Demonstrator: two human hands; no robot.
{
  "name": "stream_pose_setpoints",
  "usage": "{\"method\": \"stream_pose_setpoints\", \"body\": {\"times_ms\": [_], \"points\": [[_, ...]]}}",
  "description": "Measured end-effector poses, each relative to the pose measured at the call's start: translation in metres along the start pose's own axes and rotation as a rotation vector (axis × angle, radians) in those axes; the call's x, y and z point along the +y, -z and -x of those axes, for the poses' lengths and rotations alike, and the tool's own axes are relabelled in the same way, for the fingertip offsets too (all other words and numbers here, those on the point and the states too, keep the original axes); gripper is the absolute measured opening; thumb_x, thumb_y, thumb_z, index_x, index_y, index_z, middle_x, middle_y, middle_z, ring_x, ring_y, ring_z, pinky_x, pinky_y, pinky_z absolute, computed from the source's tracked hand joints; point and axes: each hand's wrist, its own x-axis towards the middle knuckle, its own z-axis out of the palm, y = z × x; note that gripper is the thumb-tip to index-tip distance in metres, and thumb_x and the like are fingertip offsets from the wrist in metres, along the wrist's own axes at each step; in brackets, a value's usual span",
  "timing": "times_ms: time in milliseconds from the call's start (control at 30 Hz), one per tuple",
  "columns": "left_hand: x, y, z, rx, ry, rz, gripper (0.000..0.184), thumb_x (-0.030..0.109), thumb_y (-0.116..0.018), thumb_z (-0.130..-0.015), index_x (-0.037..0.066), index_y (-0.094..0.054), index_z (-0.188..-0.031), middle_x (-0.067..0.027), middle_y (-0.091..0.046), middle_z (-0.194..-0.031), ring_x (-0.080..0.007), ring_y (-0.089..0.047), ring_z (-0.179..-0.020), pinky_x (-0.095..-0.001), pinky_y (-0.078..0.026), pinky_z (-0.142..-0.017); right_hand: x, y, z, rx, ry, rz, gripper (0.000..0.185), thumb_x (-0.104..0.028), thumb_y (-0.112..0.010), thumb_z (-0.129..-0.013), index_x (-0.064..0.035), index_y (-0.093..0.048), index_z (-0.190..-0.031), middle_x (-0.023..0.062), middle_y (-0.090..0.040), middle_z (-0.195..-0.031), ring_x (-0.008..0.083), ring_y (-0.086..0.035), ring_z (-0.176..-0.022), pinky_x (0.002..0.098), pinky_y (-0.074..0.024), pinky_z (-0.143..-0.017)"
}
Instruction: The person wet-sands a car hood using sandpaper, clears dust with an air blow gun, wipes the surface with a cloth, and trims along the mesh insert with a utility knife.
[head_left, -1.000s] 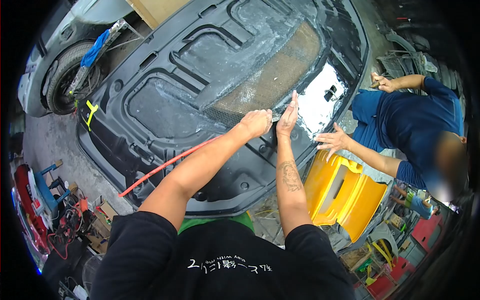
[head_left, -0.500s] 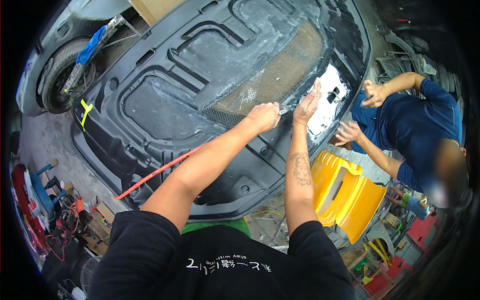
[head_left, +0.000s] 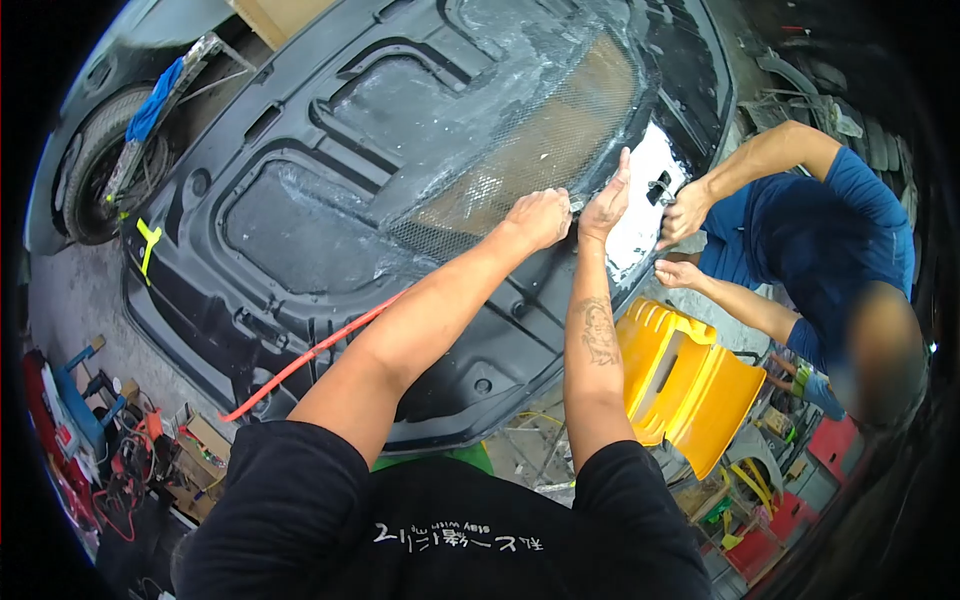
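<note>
A large black car hood (head_left: 320, 225) lies underside up in front of me, with a mesh vent panel (head_left: 520, 160) set into it. My left hand (head_left: 540, 218) is closed in a fist over the mesh's lower right end. A small shiny thing, too small to name, shows at its fingertips. Just to its right, my right hand (head_left: 605, 208) has its fingers stretched out, palm turned inward, beside the mesh's dark border. A white patch (head_left: 632, 235) with black cutouts lies right of this hand. Whatever lies under my palms is hidden.
A co-worker in dark blue (head_left: 820, 240) leans in from the right, hands at the white patch's outer edge. A red strip (head_left: 310, 352) crosses the hood's near left. Yellow panels (head_left: 690, 375) stand below right. A wheel (head_left: 100, 165) and tape-wrapped stand (head_left: 160, 115) are at left.
The co-worker's hands have moved left, from the air to the edge of the white patch. My hands stay close together over the hood. The whole view has shifted slightly.
</note>
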Motion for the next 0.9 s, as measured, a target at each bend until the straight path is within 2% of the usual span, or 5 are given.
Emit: {"method": "stream_pose_setpoints", "body": {"times_ms": [333,600,667,900], "points": [[0.007,0.0,-0.029,0.004,-0.043,0.009,0.025,0.018,-0.059,-0.089,-0.006,-0.058,-0.093,-0.0294,-0.067,-0.086,-0.0464,-0.067,-0.082,-0.0537,-0.054,-0.072,0.008,-0.002,-0.031,0.039,-0.007,0.049,0.058,-0.035,-0.027,-0.109,0.0109,-0.05,-0.137,0.0257,-0.05,-0.144,0.038,-0.045,-0.137,0.0402,-0.0315,-0.116],[0.011,-0.005,-0.049,0.009,0.024,0.045,0.024,0.018,-0.061,-0.089,-0.006,-0.06,-0.094,-0.0275,-0.067,-0.081,-0.0455,-0.068,-0.081,-0.0535,-0.054,-0.072,0.033,-0.005,-0.059,0.006,-0.007,0.124,0.059,-0.036,-0.027,-0.109,0.011,-0.05,-0.137,0.0258,-0.05,-0.145,0.0385,-0.044,-0.138,0.0394,-0.0309,-0.116],[0.013,-0.009,-0.056,0.015,0.014,0.052,0.024,0.018,-0.06,-0.089,-0.006,-0.06,-0.094,-0.0274,-0.067,-0.081,-0.0455,-0.068,-0.081,-0.0532,-0.055,-0.072,0.028,-0.004,-0.068,-0.007,-0.05,0.05,0.059,-0.036,-0.026,-0.109,0.0099,-0.05,-0.138,0.0255,-0.05,-0.145,0.0381,-0.044,-0.138,0.0391,-0.0307,-0.116],[0.014,-0.009,-0.074,0.092,-0.002,0.076,0.023,0.018,-0.06,-0.088,-0.005,-0.061,-0.091,-0.027,-0.067,-0.08,-0.0458,-0.067,-0.078,-0.0524,-0.055,-0.071,0.037,-0.009,-0.091,-0.023,-0.024,0.096,0.059,-0.035,-0.025,-0.108,0.009,-0.051,-0.138,0.0251,-0.052,-0.144,0.0377,-0.046,-0.137,0.0388,-0.0311,-0.116]]}}
